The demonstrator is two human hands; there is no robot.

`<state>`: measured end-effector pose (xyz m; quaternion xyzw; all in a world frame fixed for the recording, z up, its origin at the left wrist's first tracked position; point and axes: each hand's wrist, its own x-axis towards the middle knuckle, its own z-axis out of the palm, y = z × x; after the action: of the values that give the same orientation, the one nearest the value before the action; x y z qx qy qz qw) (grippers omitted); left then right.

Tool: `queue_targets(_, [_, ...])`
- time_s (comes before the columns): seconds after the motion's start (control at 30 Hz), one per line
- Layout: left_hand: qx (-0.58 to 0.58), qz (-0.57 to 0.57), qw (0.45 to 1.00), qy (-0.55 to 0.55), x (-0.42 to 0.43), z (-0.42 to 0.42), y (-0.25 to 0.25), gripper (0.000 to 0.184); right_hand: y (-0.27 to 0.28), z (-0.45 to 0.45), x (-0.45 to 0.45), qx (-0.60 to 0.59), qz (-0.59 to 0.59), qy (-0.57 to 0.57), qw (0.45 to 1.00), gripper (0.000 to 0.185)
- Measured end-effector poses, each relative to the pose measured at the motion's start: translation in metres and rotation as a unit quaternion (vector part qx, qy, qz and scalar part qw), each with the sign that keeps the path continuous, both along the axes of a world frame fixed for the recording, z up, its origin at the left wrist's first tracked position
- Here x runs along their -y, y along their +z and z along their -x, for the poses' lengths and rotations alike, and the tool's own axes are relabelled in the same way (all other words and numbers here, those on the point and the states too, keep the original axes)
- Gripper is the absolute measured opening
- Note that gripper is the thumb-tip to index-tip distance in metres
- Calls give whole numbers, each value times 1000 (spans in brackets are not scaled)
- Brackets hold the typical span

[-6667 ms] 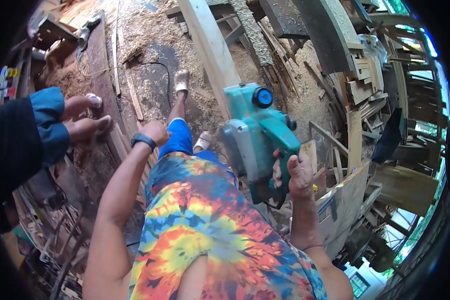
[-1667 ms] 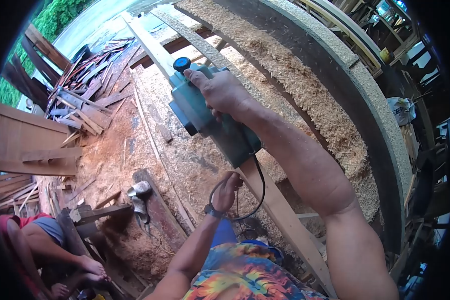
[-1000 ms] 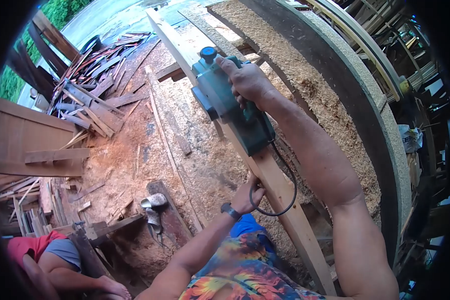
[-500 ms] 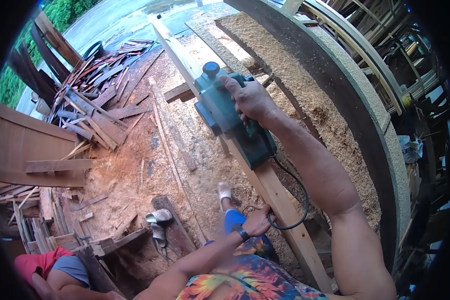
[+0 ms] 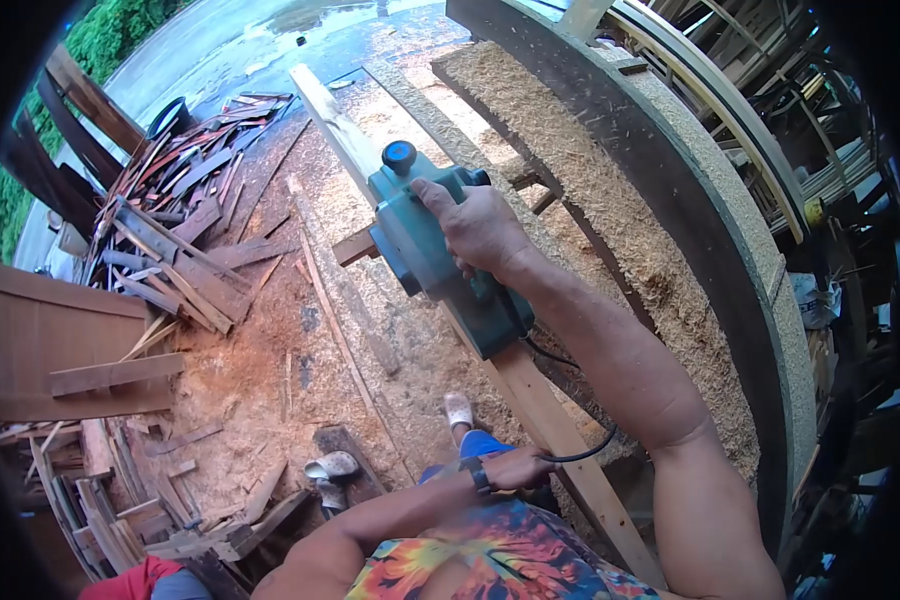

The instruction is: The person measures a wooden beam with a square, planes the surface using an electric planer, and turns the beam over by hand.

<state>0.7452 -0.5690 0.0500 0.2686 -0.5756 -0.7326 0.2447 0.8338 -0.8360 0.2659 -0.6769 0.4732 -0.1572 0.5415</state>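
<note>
Sawdust and shavings cover the floor (image 5: 255,375) of an open-sided workshop, with a heap of scrap boards (image 5: 195,170) on the far left and wet pavement beyond. Green planer (image 5: 420,225) sits on a long pale beam (image 5: 535,395), its long axis in line with the timber, the round blue-topped knob (image 5: 399,154) pointing away from the person, up and left in view. Its rear end faces back down the beam, and a black cord (image 5: 580,452) curves from it. Right hand (image 5: 475,225) is wrapped around the planer's handle, thumb lying forward toward the knob, the arm stretched out over the right side of the beam. Left hand (image 5: 518,468), watch (image 5: 475,476) at the wrist, lies low by the beam's left side, its forearm across the body; the cord meets its fingertips, though whether they grip it I cannot tell. Next to the beam on the right, a broad plank (image 5: 560,150) is thick with shavings. Compared with half a second ago, the planer is farther along the beam, its side housing now level with the crosspiece (image 5: 355,247), and less of the neighbour in red clothing (image 5: 130,582) shows at the lower left.
</note>
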Motion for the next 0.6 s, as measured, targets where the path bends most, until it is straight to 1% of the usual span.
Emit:
queue_targets(0.03, [14, -113, 994, -8, 13, -15, 29, 42, 1, -6, 5, 2, 4, 4, 1000, 60])
queue_targets(0.07, [27, -223, 974, -15, 23, -26, 46, 43, 4, -12, 9, 4, 1, 5, 1000, 60])
queue_targets(0.17, [-11, -288, 957, -33, 31, -34, 4, 50, 5, -28, 21, 3, -6, 8, 1000, 61])
queue_targets(0.27, [-1, -319, 947, -21, 37, -44, -17, 54, 3, -46, 33, 1, -4, 16, 1000, 61])
queue_targets(0.37, [29, -295, 955, -4, 55, -70, 19, 53, 8, -59, 43, -5, -1, 22, 1000, 61])
queue_targets(0.47, [-27, -398, 917, 7, 52, -63, -22, 49, 7, -71, 52, -12, -1, 22, 1000, 61])
queue_targets(0.5, [-3, -390, 921, 16, 58, -69, -2, 47, 6, -75, 54, -11, 1, 21, 1000, 61])
queue_targets(0.53, [22, -380, 924, 24, 68, -82, 38, 45, 7, -79, 57, -9, 5, 19, 1000, 61])
queue_targets(0.57, [48, -370, 927, 34, 76, -91, 60, 44, 8, -82, 61, -11, 6, 20, 1000, 60])
queue_targets(0.6, [39, -362, 930, 49, 76, -91, 58, 42, 9, -86, 63, -13, 7, 21, 1000, 60])
